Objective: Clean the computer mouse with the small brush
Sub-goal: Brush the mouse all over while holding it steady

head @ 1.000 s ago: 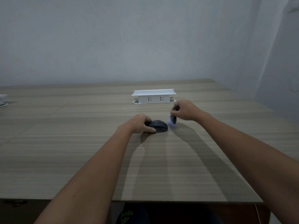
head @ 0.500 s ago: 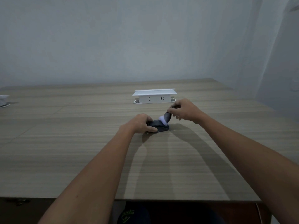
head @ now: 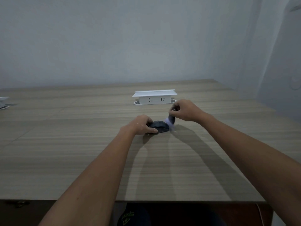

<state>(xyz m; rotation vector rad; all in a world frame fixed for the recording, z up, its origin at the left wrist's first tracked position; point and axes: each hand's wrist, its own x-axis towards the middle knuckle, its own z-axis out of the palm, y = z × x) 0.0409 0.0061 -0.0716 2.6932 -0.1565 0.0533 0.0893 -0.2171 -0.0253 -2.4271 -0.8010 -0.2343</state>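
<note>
Head view: left hand (head: 141,124) grips the light, smooth mouse (head: 160,126) at nine o'clock; right hand (head: 185,110) pinches the soft-bristled brush (head: 171,120) at three.

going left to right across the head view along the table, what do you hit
white object at the left edge → left hand → computer mouse → small brush → right hand. The white power strip sits farther back, overlapping these, so it is left out.

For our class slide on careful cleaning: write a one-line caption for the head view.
Left hand steadies a dark mouse on the wooden table while right hand holds a small brush at its end.
</note>
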